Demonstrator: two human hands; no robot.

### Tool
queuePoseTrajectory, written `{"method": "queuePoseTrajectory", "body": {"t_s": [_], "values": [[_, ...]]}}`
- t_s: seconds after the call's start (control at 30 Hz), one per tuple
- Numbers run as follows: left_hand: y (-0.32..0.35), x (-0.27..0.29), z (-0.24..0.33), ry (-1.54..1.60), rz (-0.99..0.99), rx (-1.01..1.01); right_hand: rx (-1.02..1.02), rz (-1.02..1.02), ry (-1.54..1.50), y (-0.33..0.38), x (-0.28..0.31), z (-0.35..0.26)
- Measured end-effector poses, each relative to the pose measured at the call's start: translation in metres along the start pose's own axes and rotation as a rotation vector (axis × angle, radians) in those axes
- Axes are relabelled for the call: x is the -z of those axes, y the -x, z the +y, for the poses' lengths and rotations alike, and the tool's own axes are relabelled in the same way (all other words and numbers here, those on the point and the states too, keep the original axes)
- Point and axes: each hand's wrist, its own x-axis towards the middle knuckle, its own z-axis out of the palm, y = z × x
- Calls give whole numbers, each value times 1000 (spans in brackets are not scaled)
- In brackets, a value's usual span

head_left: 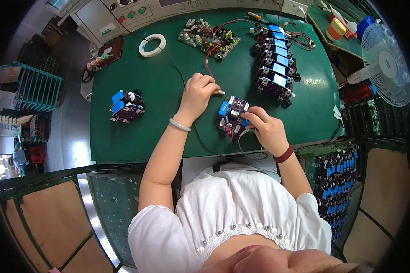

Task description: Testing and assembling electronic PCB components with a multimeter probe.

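My left hand (198, 93) is pinched round a small white connector (221, 92), its tip poking out past the fingertips. A red wire (208, 63) runs down to these fingers from the large populated circuit board (209, 38) farther back. Just right of the connector lies a small dark circuit board (233, 113) with blue and black components. The closed fingers of my right hand (269, 132) grip this small board at its right edge. Beside the right hand loops a thin grey cable (240, 144); whether the fingers also hold it is hidden.
A row of similar boards with blue screens (279, 68) stands at the back right, with screwdrivers (256, 17) behind it. Two more boards (126, 107) sit at the left. A white tape roll (152, 46) lies near the test bench (127, 18). A fan (387, 63) stands at the right.
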Motion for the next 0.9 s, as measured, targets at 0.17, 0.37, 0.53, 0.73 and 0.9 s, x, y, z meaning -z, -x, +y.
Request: {"method": "queuePoseTrajectory", "body": {"t_s": [0.17,0.37,0.53,0.73,0.9], "values": [[-2,6,0,353,200,90,-46,7,-9,-4,-13,-13],[1,12,-4,462,275,75,-34,2,-5,-26,4,-31],[-7,14,-5,491,353,62,154,-82,15,-54,-5,-41],[-3,13,-6,557,361,79,236,-113,19,-59,-15,-29],[-3,16,-7,625,304,87,152,-1,-188,-52,-14,-19]]}}
